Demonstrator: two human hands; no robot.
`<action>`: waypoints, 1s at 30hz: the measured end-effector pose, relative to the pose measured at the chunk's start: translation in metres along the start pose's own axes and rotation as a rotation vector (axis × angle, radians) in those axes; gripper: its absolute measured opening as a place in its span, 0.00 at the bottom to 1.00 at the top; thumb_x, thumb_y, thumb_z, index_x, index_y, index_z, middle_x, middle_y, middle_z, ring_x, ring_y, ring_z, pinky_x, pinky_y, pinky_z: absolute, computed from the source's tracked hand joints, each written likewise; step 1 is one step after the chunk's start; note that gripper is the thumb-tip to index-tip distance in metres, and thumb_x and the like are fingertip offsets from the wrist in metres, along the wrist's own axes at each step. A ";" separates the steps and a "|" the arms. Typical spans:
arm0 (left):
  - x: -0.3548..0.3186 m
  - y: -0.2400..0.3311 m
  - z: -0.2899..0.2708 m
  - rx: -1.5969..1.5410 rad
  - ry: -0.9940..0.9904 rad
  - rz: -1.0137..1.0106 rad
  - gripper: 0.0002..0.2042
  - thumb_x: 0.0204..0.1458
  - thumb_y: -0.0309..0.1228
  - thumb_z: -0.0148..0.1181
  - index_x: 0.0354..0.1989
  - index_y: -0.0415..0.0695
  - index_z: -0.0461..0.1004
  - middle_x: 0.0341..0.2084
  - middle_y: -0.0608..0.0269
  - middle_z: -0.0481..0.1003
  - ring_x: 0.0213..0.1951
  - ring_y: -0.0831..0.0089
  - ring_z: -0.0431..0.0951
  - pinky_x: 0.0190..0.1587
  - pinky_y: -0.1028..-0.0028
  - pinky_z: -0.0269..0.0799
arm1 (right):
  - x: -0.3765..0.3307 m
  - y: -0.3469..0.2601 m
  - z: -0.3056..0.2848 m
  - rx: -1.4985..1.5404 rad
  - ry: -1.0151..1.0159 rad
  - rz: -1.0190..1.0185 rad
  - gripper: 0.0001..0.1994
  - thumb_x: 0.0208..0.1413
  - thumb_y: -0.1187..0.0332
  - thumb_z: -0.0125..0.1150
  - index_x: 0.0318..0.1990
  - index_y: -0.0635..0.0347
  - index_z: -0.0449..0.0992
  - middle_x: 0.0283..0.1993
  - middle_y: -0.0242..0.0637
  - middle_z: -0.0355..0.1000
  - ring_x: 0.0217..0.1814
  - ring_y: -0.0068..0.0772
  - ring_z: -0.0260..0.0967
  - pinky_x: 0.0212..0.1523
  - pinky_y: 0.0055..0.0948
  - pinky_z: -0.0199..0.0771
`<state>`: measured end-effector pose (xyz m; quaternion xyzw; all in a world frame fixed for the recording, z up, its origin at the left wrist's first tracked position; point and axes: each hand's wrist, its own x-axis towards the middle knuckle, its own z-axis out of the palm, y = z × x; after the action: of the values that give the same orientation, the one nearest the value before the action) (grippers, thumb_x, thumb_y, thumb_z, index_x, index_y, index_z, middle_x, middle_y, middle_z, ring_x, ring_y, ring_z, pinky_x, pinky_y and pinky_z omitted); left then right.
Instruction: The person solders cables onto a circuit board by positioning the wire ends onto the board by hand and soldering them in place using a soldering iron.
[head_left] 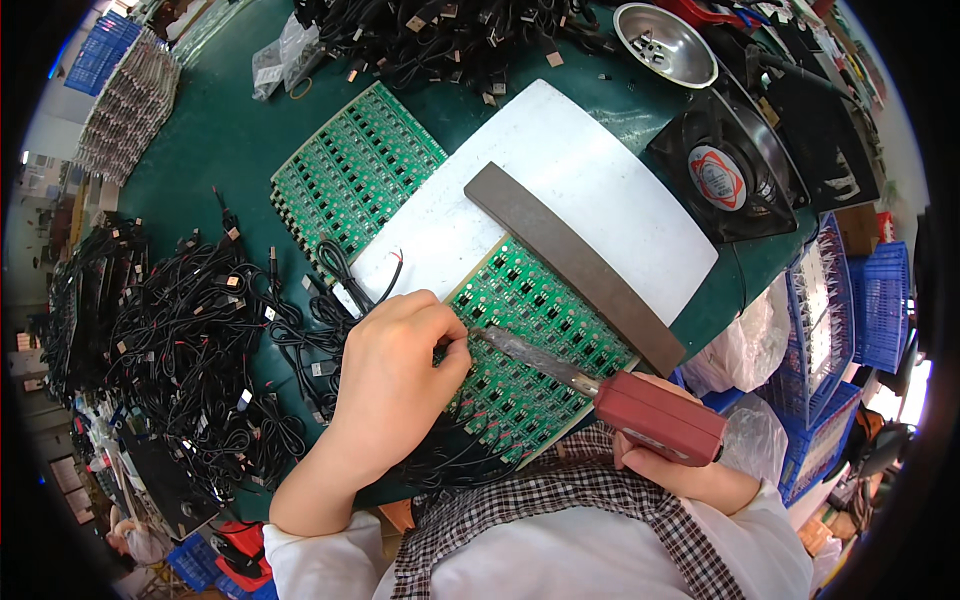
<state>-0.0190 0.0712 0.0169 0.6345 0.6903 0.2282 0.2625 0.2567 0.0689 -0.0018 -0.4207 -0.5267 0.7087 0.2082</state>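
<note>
Right hand [672, 468] grips a soldering iron [660, 416]; left hand [405, 352], hold unclear, curls at the circuit panel [535, 308].

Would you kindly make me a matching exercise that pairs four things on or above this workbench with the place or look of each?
Things
1. Soldering iron
2. Silver bowl
3. Dark bar
4. Black fan

Places and looks
A. Lies across the white sheet, beside a green circuit-board panel
B. Bears a round red-and-white label
C. Gripped in the right hand
D. Holds a few small pieces

Right pairs: 1-C, 2-D, 3-A, 4-B
</note>
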 end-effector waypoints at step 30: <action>0.008 -0.018 -0.011 0.323 0.378 -0.003 0.05 0.42 0.25 0.62 0.26 0.38 0.74 0.25 0.60 0.73 0.31 0.63 0.70 0.37 0.68 0.64 | -0.013 0.000 -0.007 0.326 0.067 -0.102 0.35 0.49 0.76 0.60 0.63 0.64 0.49 0.45 0.46 0.68 0.30 0.28 0.71 0.32 0.22 0.71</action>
<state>-0.0405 0.0776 0.0127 0.6133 0.7555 0.2291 0.0240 0.2698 0.0637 0.0021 -0.3776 -0.4183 0.7586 0.3269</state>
